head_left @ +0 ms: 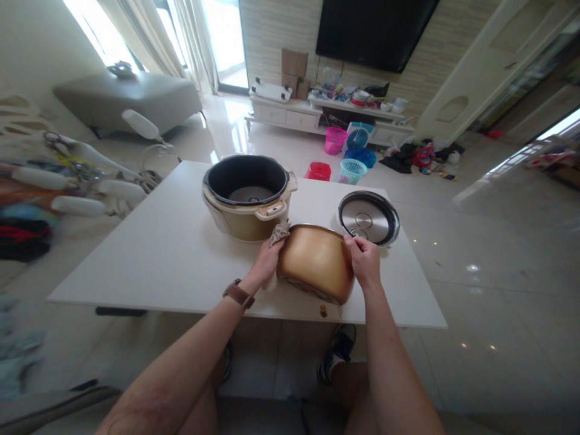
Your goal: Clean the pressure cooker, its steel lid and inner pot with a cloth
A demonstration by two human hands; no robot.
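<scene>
A gold-coloured inner pot [316, 261] is held tilted on its side over the front of the white table, its outer wall and browned lower edge facing me. My right hand [364, 258] grips its rim on the right. On the left, my left hand [270, 257] is closed on a crumpled patterned cloth [280, 232] against the pot's rim. Behind it stands the cooker body [244, 220], open at the top with a dark interior. The round lid [368, 219] lies to the right with its metal inner face up. The pot's inside is hidden.
The white table [167, 241] carries these things. A small brown-yellow object [323, 310] lies near its front edge. Beyond it on the floor are a red bucket [318, 171], a light-blue basket [351, 172] and a pink basket [335, 140]. A floor lamp's white shades [140, 125] stand at left.
</scene>
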